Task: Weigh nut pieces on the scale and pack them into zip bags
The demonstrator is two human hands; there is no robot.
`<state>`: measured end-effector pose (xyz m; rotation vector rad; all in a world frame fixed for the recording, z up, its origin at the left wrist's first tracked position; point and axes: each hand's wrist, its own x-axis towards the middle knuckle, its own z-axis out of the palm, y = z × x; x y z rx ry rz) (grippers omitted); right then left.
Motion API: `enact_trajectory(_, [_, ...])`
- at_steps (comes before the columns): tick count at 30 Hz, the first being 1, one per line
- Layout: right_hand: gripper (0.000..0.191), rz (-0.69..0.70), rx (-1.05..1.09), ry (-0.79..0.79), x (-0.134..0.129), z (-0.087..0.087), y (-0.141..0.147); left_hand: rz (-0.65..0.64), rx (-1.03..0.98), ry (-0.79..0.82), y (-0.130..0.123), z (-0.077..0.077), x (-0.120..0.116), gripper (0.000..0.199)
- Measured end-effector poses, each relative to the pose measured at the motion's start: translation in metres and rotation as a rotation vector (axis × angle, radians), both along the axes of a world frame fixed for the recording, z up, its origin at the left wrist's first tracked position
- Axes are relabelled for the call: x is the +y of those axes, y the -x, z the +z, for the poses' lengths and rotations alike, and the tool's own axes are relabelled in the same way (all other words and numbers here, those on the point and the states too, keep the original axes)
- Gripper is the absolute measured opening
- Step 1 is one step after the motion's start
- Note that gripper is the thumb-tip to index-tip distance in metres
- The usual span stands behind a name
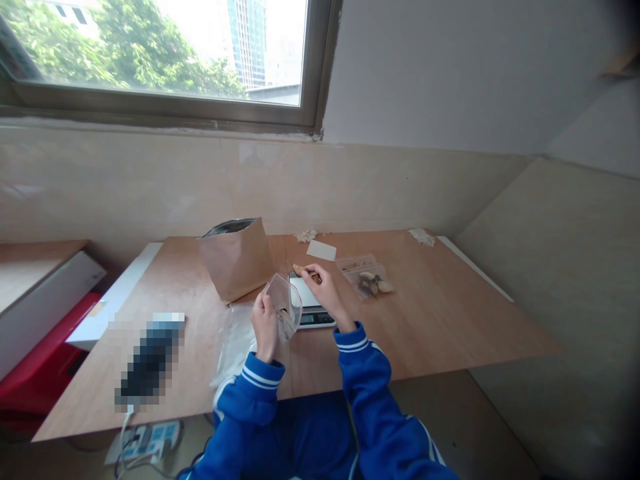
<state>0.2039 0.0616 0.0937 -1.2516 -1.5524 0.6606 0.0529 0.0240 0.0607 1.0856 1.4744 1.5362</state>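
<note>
My left hand [265, 323] is closed on a small clear plastic bag [286, 300], tilted open, with a few dark pieces low inside it. Pinched in my right hand [321, 288] is a brown dried piece [300, 270], held above the back of a white kitchen scale [311, 308]. Both the bag and my right hand cover parts of the scale. To the right lies another clear bag [365, 273] holding dried slices [373, 285]. Flat clear plastic bags [235, 343] lie beside my left wrist.
An open brown paper bag [237, 260] stands at the back left. A white card [321, 250] and pale scraps [421, 237] lie near the wall. At the left is a blurred-out dark object [151, 360] with a cable.
</note>
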Motion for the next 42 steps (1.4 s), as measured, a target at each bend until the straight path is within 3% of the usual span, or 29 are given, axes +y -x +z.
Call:
enact_trajectory(3, [0.028,0.214,0.029,0.179,-0.015,0.028,0.011,0.002,-0.02,-0.01,-0.001,-0.001,0.001,0.036])
enact_trajectory(5, [0.023,0.209,-0.026,0.241,-0.022,0.037,0.019,0.004,-0.034,-0.021,-0.003,-0.002,0.0,0.038])
enact_trajectory(9, [0.007,0.103,-0.278,0.224,-0.024,0.032,0.038,-0.018,-0.061,-0.024,-0.006,-0.002,-0.003,0.037])
enact_trajectory(12, [0.018,0.132,-0.429,0.162,-0.019,0.021,0.049,-0.056,-0.095,-0.029,-0.007,-0.002,-0.006,0.037])
enact_trajectory(16, [0.031,0.235,-0.474,0.06,-0.014,0.017,0.053,-0.103,-0.153,-0.011,-0.005,-0.003,-0.008,0.036])
enact_trajectory(20, [0.03,0.318,-0.349,-0.029,-0.022,0.028,0.045,-0.068,-0.267,0.036,-0.003,0.003,-0.008,0.032])
enact_trajectory(24, [0.028,0.11,-0.191,-0.087,-0.044,0.029,0.036,-0.008,-0.457,0.09,-0.002,0.014,-0.008,0.029])
enact_trajectory(26, [0.052,0.042,-0.156,-0.011,-0.056,0.019,0.034,0.032,-0.497,0.102,-0.002,0.018,-0.008,0.029])
enact_trajectory(28, [0.08,0.056,-0.098,0.114,-0.065,0.006,0.034,0.058,-0.525,0.111,-0.002,0.019,-0.009,0.027])
enact_trajectory(29, [0.085,0.068,-0.051,0.168,-0.067,0.0,0.034,0.062,-0.538,0.114,-0.002,0.019,-0.009,0.026])
enact_trajectory(31, [0.073,0.083,0.049,0.216,-0.068,-0.009,0.034,0.037,-0.556,0.115,-0.003,0.017,-0.012,0.025])
enact_trajectory(34, [0.045,0.067,0.135,0.164,-0.064,-0.013,0.033,-0.043,-0.513,0.08,-0.006,0.012,-0.016,0.025])
enact_trajectory(38, [0.046,0.017,0.22,0.117,-0.063,-0.01,0.024,-0.022,-0.31,-0.04,-0.005,0.008,-0.016,0.023])
enact_trajectory(42, [0.051,0.172,0.377,0.183,-0.069,-0.005,0.011,0.013,-0.191,-0.083,0.007,0.012,-0.011,0.032])
